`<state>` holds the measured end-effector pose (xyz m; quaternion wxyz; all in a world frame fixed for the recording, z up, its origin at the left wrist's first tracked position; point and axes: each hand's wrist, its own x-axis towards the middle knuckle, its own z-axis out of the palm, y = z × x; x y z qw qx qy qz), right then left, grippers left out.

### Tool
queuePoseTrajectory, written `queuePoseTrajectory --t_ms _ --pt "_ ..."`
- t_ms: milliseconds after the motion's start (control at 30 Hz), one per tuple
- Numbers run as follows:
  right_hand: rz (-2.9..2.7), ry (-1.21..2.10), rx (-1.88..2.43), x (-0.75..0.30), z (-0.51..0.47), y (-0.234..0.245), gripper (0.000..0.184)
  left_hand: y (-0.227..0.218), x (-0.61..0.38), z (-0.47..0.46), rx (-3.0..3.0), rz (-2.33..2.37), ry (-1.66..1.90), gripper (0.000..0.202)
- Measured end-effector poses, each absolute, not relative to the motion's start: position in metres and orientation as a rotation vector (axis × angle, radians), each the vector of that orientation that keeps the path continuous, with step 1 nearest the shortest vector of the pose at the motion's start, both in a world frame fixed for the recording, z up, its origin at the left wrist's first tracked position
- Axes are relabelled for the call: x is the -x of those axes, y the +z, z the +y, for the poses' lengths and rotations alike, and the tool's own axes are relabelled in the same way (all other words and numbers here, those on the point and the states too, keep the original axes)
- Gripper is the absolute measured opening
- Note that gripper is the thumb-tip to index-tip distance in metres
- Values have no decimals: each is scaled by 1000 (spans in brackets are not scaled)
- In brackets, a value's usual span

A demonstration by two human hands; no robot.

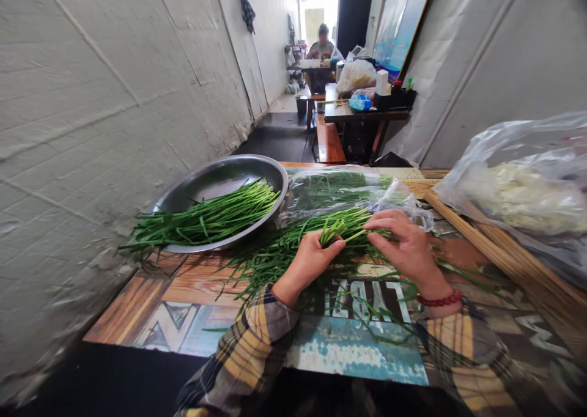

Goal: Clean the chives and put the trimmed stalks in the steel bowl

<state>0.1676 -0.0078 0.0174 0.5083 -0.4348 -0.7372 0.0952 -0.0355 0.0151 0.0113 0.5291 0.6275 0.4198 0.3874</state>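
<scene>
My left hand is closed around the cut ends of a small bundle of green chives above the table. My right hand rests on the same stalks just to the right, fingers curved and pinching at them. More loose chives lie spread on the patterned tabletop under and to the left of my hands. A round metal basin at the left holds a sorted pile of chives with tips hanging over its rim. I wear plaid sleeves and a red bead bracelet on the right wrist.
A clear plastic bag of chives lies behind my hands. A large plastic bag of pale food and a bundle of bamboo skewers sit at the right. A white wall runs along the left. Another person sits at a far table.
</scene>
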Motion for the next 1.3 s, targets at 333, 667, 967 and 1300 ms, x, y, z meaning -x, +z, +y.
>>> queuePoseTrajectory --t_ms 333,667,967,1300 --pt "-1644 388 1118 -153 -2 -3 13 9 34 15 -1612 1016 921 18" --pt "-1813 252 1123 -155 -6 11 7 8 35 16 -1594 983 925 20" --pt "-1449 716 1058 -142 -4 -6 11 6 35 16 -1605 987 889 22" --pt "-1713 454 1171 -167 -2 8 15 10 36 15 -1543 1007 900 25"
